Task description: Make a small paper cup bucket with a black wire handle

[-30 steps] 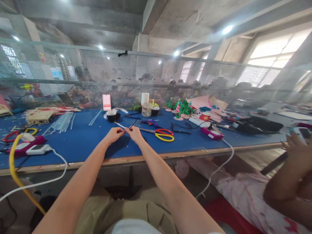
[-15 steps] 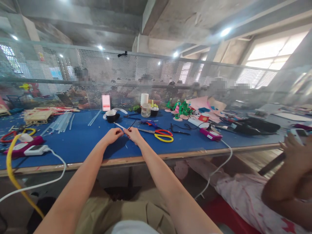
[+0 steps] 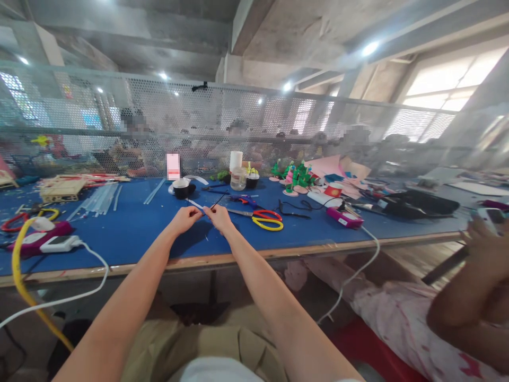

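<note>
My left hand and my right hand meet above the blue tabletop, fingertips pinched close together. A narrow white strip runs up to the fingertips of my right hand. From that hand's pinch a thin dark wire-like piece sticks up. What lies inside the left pinch is too small to make out; a short dark tip shows above that hand. To the right of my hands lie scissors with red and yellow handles. Behind the left hand stands a small black cup with white inside.
A glass jar, a blue glue gun and green figures stand farther back. Clear glue sticks lie left. Purple power strips with cables flank me. At right, a co-worker's hand holds a phone.
My hands stay pinched together in nearly the same place, with the right fingers shifted very slightly. The view tilts a little; things on the table stay put.
</note>
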`<state>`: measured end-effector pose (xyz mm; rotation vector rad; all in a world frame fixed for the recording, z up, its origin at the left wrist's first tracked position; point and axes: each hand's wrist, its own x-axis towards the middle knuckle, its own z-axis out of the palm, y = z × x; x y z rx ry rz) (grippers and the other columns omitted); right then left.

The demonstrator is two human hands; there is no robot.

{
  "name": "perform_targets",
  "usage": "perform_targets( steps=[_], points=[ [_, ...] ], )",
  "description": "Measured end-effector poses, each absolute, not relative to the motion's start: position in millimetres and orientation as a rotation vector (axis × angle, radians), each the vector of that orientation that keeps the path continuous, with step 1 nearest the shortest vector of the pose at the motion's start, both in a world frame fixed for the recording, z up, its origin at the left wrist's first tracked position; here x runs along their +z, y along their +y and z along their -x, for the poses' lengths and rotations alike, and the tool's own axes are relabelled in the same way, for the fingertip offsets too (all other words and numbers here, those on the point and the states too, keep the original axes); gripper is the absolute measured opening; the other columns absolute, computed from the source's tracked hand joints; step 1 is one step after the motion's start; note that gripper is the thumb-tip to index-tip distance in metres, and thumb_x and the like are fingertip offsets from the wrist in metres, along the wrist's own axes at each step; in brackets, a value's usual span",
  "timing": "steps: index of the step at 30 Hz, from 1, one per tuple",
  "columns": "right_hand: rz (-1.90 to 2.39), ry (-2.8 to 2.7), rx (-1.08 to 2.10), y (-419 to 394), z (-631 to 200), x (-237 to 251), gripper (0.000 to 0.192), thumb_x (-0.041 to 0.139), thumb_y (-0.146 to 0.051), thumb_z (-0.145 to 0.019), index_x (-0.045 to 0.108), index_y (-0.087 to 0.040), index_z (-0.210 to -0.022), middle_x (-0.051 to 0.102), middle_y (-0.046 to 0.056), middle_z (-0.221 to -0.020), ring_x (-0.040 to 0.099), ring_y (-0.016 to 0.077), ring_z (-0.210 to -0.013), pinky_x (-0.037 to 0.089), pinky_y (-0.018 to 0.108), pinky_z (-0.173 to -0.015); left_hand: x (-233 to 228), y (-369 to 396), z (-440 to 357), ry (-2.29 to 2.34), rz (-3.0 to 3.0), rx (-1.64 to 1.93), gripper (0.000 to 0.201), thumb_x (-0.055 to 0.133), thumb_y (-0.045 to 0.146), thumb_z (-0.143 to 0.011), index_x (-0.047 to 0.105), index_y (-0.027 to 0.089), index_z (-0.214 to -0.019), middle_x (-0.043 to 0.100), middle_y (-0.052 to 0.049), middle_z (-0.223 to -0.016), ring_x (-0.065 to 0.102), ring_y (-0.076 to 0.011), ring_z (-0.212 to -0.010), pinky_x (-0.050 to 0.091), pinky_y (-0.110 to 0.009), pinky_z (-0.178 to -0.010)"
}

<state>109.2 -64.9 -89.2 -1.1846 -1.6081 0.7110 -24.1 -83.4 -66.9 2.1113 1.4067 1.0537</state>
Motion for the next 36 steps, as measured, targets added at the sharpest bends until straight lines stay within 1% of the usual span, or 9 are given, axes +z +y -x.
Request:
perform_targets(
  steps=[3,8,17,19,22,25,28,33,36],
  points=[
    [1.211,-1.614,0.671,-63.3,-109.8,-88.8,0.027,0.051,-0.035,-0.071,0.054,-0.016,-0.053,0.055,0.0,-0.053,0.052,0.0123,-0.057,0.036,0.021,-0.054,-68.7,-82.2,23.1,1.421,-2.092,1.053,0.021,0.052,0.032,-0.063,0.06,0.013,-0.061,0.055,0.001,-0.051,0.044,-0.0105,-0.049,0.034,-0.022,-0.049],
    [1.227,-1.624,0.642,-65.1,-109.0,-87.1,0.025,0.055,-0.034,-0.069,0.052,-0.016,-0.051,0.055,-0.001,-0.053,0.051,0.0116,-0.056,0.035,0.021,-0.054,-72.0,-80.5,22.3,1.475,-2.078,1.054,0.017,0.057,0.028,-0.058,0.062,0.012,-0.061,0.051,0.003,-0.045,0.043,-0.0103,-0.045,0.031,-0.022,-0.047],
    [1.205,-1.601,0.659,-67.6,-109.7,-85.7,0.03,0.057,-0.034,-0.066,0.042,-0.017,-0.046,0.042,-0.006,-0.045,0.04,0.0082,-0.05,0.031,0.02,-0.05,-73.1,-81.6,19.9,1.462,-2.094,1.043,0.015,0.054,0.026,-0.058,0.061,0.012,-0.058,0.052,0.003,-0.047,0.042,-0.0097,-0.046,0.03,-0.022,-0.047],
    [1.178,-1.604,0.694,-68.4,-109.1,-85.5,0.03,0.053,-0.037,-0.069,0.043,-0.017,-0.048,0.044,-0.005,-0.047,0.041,0.008,-0.049,0.032,0.02,-0.049,-72.4,-82.0,20.4,1.451,-2.093,1.043,0.017,0.054,0.027,-0.059,0.061,0.012,-0.06,0.054,0.002,-0.048,0.043,-0.0101,-0.047,0.031,-0.022,-0.048],
    [1.133,-1.616,0.77,-69.8,-107.6,-85.6,0.03,0.043,-0.039,-0.076,0.048,-0.017,-0.057,0.048,-0.004,-0.05,0.044,0.0078,-0.047,0.034,0.019,-0.045,-72.2,-81.9,21.5,1.445,-2.088,1.041,0.02,0.053,0.029,-0.059,0.062,0.011,-0.062,0.054,0.002,-0.049,0.043,-0.0105,-0.047,0.032,-0.022,-0.048],
    [1.118,-1.627,0.814,-69.2,-106.8,-87.3,0.023,0.044,-0.034,-0.075,0.049,-0.016,-0.061,0.049,-0.004,-0.049,0.044,0.0077,-0.044,0.035,0.019,-0.043,-73.5,-81.0,22.1,1.437,-2.087,1.036,0.021,0.052,0.029,-0.06,0.061,0.011,-0.061,0.055,0.001,-0.05,0.043,-0.0103,-0.047,0.031,-0.022,-0.048],
    [1.134,-1.619,0.791,-66.2,-107.5,-90.2,0.024,0.048,-0.034,-0.073,0.047,-0.017,-0.056,0.046,-0.005,-0.046,0.044,0.0084,-0.045,0.036,0.02,-0.045,-75.0,-79.9,22.2,1.431,-2.094,1.036,0.021,0.052,0.029,-0.061,0.061,0.011,-0.06,0.055,0.001,-0.05,0.043,-0.0102,-0.048,0.032,-0.022,-0.049],
    [1.164,-1.612,0.712,-63.2,-109.3,-91.1,0.027,0.051,-0.037,-0.07,0.047,-0.017,-0.051,0.048,-0.003,-0.047,0.047,0.011,-0.053,0.036,0.022,-0.053,-75.1,-80.1,21.5,1.438,-2.107,1.03,0.02,0.052,0.029,-0.06,0.061,0.011,-0.06,0.051,0.003,-0.047,0.041,-0.0093,-0.047,0.03,-0.021,-0.048],
    [1.172,-1.616,0.681,-64.4,-109.7,-89.0,0.029,0.054,-0.036,-0.068,0.044,-0.017,-0.049,0.046,-0.004,-0.047,0.045,0.0107,-0.054,0.034,0.023,-0.054,-74.5,-81.5,20.3,1.447,-2.111,1.027,0.019,0.052,0.028,-0.061,0.06,0.011,-0.059,0.05,0.003,-0.047,0.04,-0.0091,-0.047,0.029,-0.021,-0.048]
  ],
)
